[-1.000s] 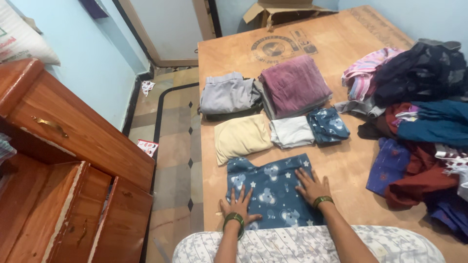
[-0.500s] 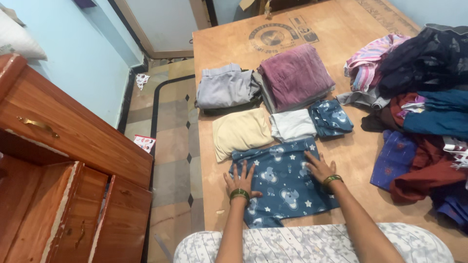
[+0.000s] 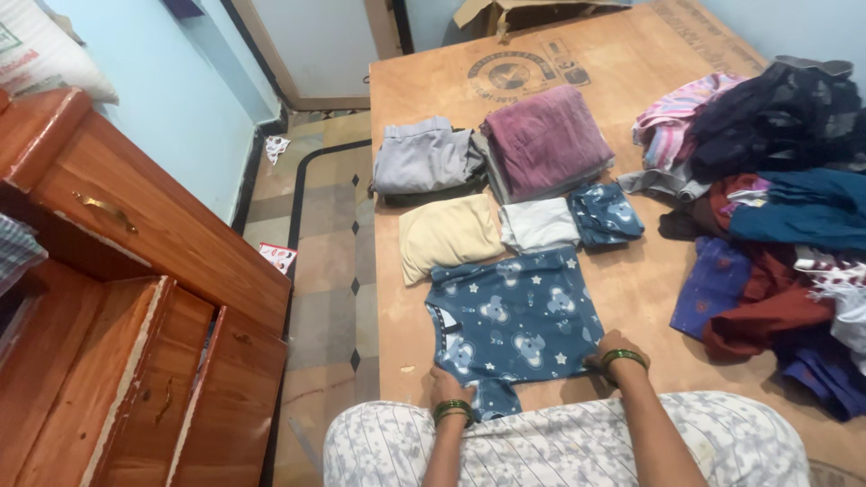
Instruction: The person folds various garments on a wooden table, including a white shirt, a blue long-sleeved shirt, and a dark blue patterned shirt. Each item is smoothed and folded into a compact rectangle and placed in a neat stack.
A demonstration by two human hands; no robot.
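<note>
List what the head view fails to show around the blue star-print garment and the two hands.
- Fingertips of the left hand and right hand: curled at the near edge of the blue star-print garment, so the grip is unclear.
- Garment's near hem: hidden behind the hands and the person's patterned lap.
- Loose clothes pile: cut off by the right edge.
- Grey folded stack: lower layers covered from above.

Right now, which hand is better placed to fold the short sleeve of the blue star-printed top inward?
Probably the left hand. It grips the near left corner of the blue star-printed top, right beside the sleeve that sticks out there. The right hand holds the opposite near corner, farther from that sleeve.
</note>
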